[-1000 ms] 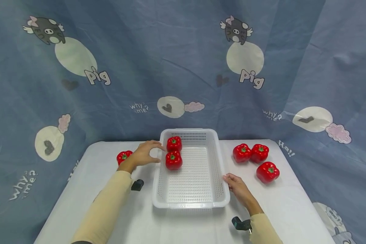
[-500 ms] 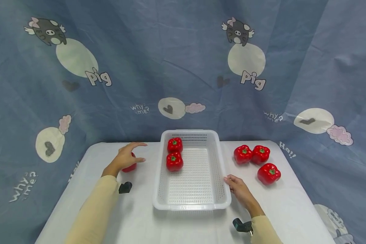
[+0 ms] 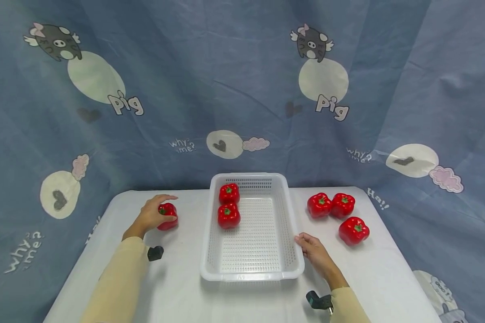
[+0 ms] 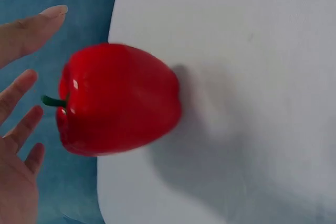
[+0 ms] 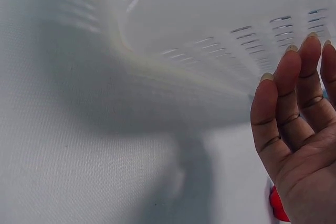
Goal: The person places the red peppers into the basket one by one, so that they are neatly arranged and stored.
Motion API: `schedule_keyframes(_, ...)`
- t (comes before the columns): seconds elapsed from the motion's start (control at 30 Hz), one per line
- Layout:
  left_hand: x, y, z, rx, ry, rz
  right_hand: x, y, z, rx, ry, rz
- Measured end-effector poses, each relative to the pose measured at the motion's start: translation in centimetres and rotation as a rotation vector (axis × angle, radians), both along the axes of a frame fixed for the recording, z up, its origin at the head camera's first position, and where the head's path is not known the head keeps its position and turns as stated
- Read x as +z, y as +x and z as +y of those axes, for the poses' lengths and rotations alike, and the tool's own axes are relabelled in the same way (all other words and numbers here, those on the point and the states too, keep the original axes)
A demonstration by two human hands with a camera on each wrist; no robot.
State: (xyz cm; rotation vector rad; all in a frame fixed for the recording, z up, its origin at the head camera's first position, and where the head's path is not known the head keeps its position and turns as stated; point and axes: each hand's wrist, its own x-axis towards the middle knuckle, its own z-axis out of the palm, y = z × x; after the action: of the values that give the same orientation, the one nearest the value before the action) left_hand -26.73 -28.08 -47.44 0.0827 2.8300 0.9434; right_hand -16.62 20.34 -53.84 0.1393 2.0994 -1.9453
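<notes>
In the head view, my left hand (image 3: pixel 153 216) reaches over a red bell pepper (image 3: pixel 168 216) left of the basket, thumb and fingers spread around it. The left wrist view has this pepper (image 4: pixel 121 100) lying with its green stem toward the fingers (image 4: pixel 21 129), which stand apart from it. My right hand (image 3: pixel 317 255) holds the right rim of a white perforated plastic basket (image 3: pixel 293 215). From the right wrist, its bent fingers (image 5: pixel 286 87) sit against the basket's outer wall (image 5: pixel 210 30); the thumb is out of that view. Two red bell peppers (image 3: pixel 228 216) stand inside the basket at the left.
Right of the basket, three more bell peppers (image 3: pixel 342 205) sit on the white table (image 3: pixel 178 291). A blue printed cloth (image 3: pixel 242 89) hangs behind. Dark camera mounts (image 3: pixel 155 253) stick out near both wrists.
My left hand has moved left, away from the basket's side to the pepper on the left, its fingers spread. The right hand stays at the basket rim.
</notes>
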Motion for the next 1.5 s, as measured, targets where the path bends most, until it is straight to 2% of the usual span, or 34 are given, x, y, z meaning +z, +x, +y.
schedule_keyframes(0.23, -1.3, -0.3, -1.0, 0.031, 0.005, -0.058, 0.0, 0.1, 0.1, 0.021, 0.006, 0.011)
schedule_keyframes(0.63, -2.1, -0.4, -1.5, 0.066, 0.021, -0.098, 0.3, 0.2, 0.0, 0.021, -0.006, 0.001)
schedule_keyframes(0.93, -1.8, -0.5, -1.3, 0.062, -0.003, -0.119, 0.1, 0.1, 0.2, 0.044, -0.01, 0.008)
schedule_keyframes(1.4, -2.3, -0.8, -1.3, 0.046, -0.02, -0.089, 0.0, -0.2, 0.3, 0.039, -0.003, 0.008)
schedule_keyframes(1.5, -2.2, -0.7, -1.3, 0.042, -0.026, -0.087, -0.1, -0.3, 0.3, 0.043, -0.004, 0.017)
